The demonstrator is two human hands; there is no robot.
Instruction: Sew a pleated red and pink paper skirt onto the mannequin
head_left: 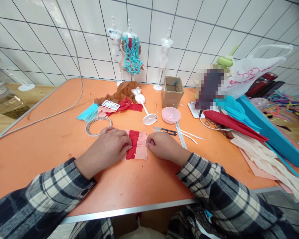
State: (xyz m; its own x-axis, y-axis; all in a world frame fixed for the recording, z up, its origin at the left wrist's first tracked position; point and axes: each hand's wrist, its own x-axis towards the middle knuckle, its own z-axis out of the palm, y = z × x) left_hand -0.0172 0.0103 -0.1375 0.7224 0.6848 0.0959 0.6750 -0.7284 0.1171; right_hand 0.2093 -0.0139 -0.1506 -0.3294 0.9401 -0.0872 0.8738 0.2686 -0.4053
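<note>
On the orange table lies a small piece of pale pink cloth with a red strip (pixel 133 144) across its middle. My left hand (pixel 108 149) rests over the cloth's left part, its fingertips bent together at the red strip. At the right edge, my right hand (pixel 165 146) is closed with thumb and fingers pinching the cloth. Thread snips (pixel 165 130) lie just beyond my right hand. Past my left hand is a ring-shaped roll of tape (pixel 87 128). A pink bowl (pixel 171 115) and a toppled white mannequin stand (pixel 149 119) are farther back.
Behind are a cardboard box (pixel 172 96), a mannequin dressed in blue bows (pixel 132 54) and a bare white mannequin (pixel 165 49). Fabric scraps (pixel 88 113) lie at back left. White strips (pixel 191 135), a ruler (pixel 181 136) and folded cloths (pixel 235 124) are right. A cable (pixel 77 63) crosses the left.
</note>
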